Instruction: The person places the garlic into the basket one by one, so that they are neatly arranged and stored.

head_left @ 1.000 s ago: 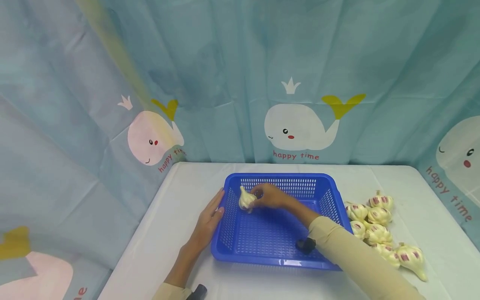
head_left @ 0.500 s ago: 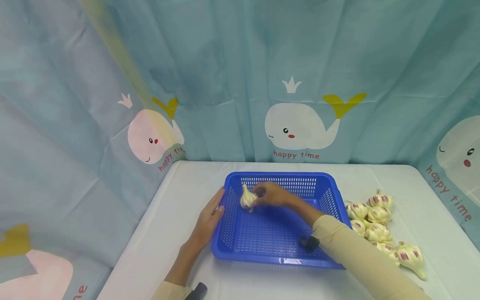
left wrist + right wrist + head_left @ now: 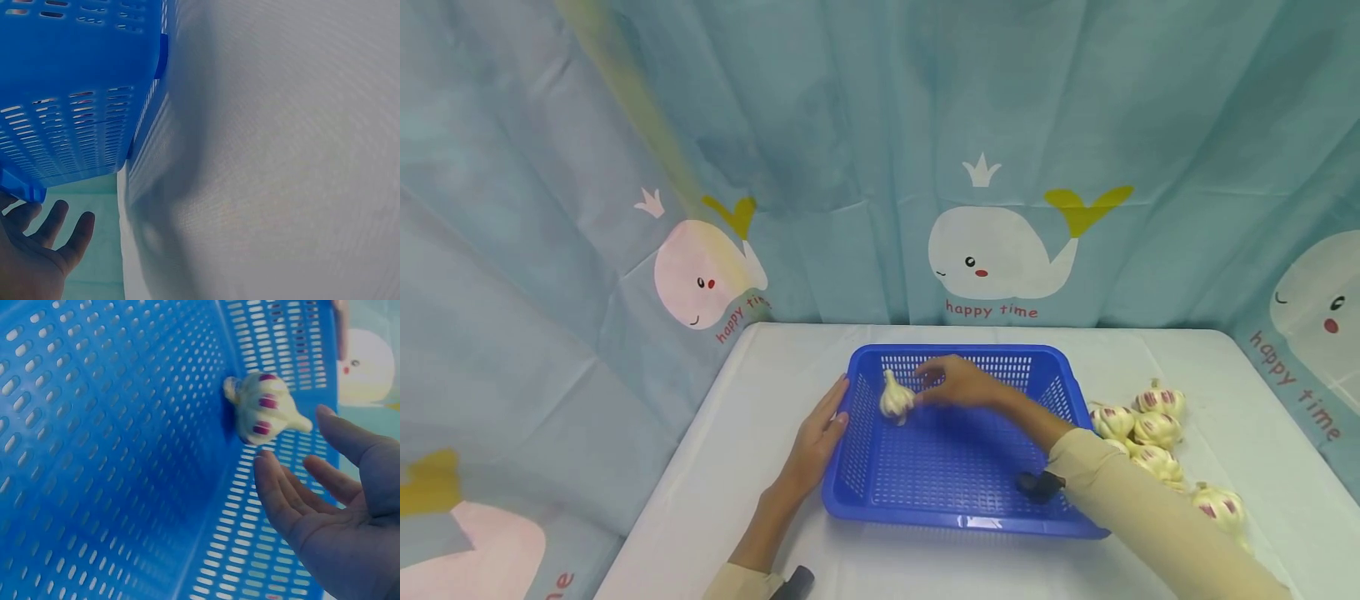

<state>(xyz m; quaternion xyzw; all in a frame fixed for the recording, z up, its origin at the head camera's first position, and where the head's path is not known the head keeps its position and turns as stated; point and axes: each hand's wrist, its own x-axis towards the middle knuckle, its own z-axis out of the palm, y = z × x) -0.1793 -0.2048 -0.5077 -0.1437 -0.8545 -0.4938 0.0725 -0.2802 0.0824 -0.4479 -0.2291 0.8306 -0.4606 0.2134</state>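
Observation:
A white garlic bulb with purple patches (image 3: 896, 401) stands in the far left corner of the blue plastic basket (image 3: 940, 492), stem up. Just right of it is my right hand (image 3: 964, 385), fingers spread apart and holding nothing. From the right wrist view, the fingertips (image 3: 265, 464) are close to the bulb (image 3: 267, 409); whether one touches it I cannot tell. My left hand (image 3: 814, 437) rests against the basket's left rim with loosely extended fingers. Seen from the left wrist, that hand (image 3: 31, 250) touches the rim's corner with some fingers spread below it.
Several more garlic bulbs (image 3: 1157, 430) lie in a group on the white tabletop (image 3: 985, 571), right of the basket; my right sleeve (image 3: 1138, 504) covers part of them. A whale-print curtain (image 3: 880, 167) encloses the table at the back and sides.
The right hand has let go of the garlic bulb and drawn back to the right, its fingers opening. The bulb stays in the basket corner. The left hand has not moved.

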